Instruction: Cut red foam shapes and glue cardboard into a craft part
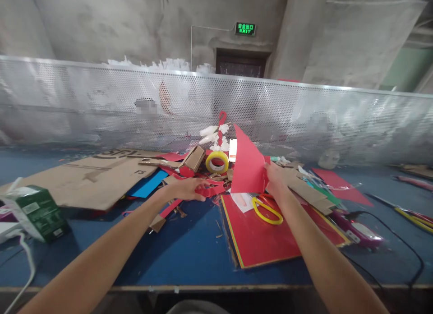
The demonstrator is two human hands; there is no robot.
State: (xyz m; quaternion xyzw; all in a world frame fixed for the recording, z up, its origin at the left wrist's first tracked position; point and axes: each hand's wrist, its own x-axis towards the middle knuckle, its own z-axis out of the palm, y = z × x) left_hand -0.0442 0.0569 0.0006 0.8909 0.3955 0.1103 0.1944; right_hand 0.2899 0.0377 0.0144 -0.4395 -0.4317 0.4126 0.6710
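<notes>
My right hand (274, 179) pinches the edge of a red paper sheet (247, 163) and holds it upright above the table. My left hand (187, 188) lies over a heap of red paper scraps (211, 190), fingers curled on a strip. Yellow-handled scissors (267, 209) rest on a stack of red card (270, 235) just below my right hand. A roll of yellow tape (217, 161) stands behind the scraps.
A blue table (176, 251) carries a large brown cardboard sheet (91, 178) at left and a green box (37, 212) at the near left edge. A purple glue gun (356, 228) with a black cable lies at right. A perforated metal screen (101, 102) closes the far side.
</notes>
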